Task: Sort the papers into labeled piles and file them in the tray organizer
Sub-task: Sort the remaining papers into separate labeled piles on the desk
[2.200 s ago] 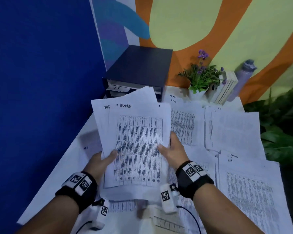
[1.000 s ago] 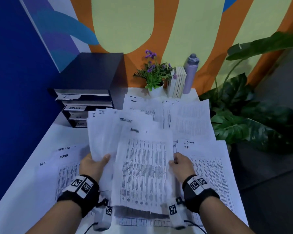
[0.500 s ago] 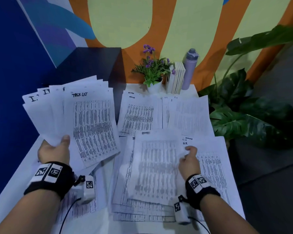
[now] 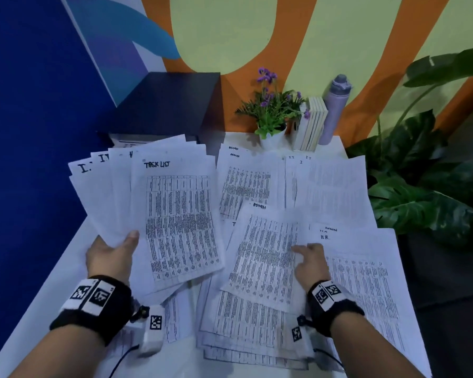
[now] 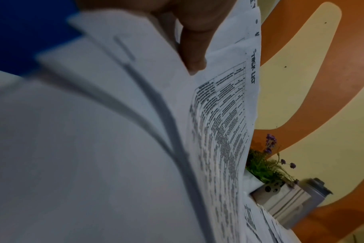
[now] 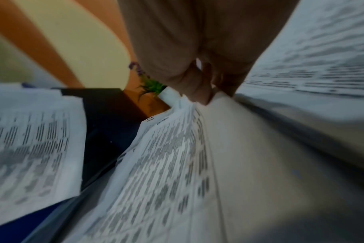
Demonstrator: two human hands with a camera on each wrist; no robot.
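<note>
My left hand (image 4: 112, 252) grips a fanned stack of papers (image 4: 175, 214) by its lower left corner, thumb on top; the front sheet reads TASK LIST. The left wrist view shows the thumb (image 5: 193, 49) pressed on that stack (image 5: 218, 131). My right hand (image 4: 309, 260) pinches the right edge of an ADMIN sheet (image 4: 262, 249) held tilted over a middle pile. Its fingertips (image 6: 197, 92) clamp that sheet (image 6: 166, 156) in the right wrist view. The dark tray organizer (image 4: 170, 105) stands at the back left, its front mostly hidden by the fan.
On the white table (image 4: 66, 268) lie an ADMIN pile (image 4: 246, 184), an IT pile (image 4: 331, 186) and an HR pile (image 4: 366, 282). A flower pot (image 4: 273, 110), books (image 4: 311, 124) and a bottle (image 4: 336, 105) line the back wall. A large plant (image 4: 426, 170) stands at the right.
My hands have parted. The left one has carried the fanned stack up and to the left, while the right one has drawn the ADMIN sheet off toward the middle pile.
</note>
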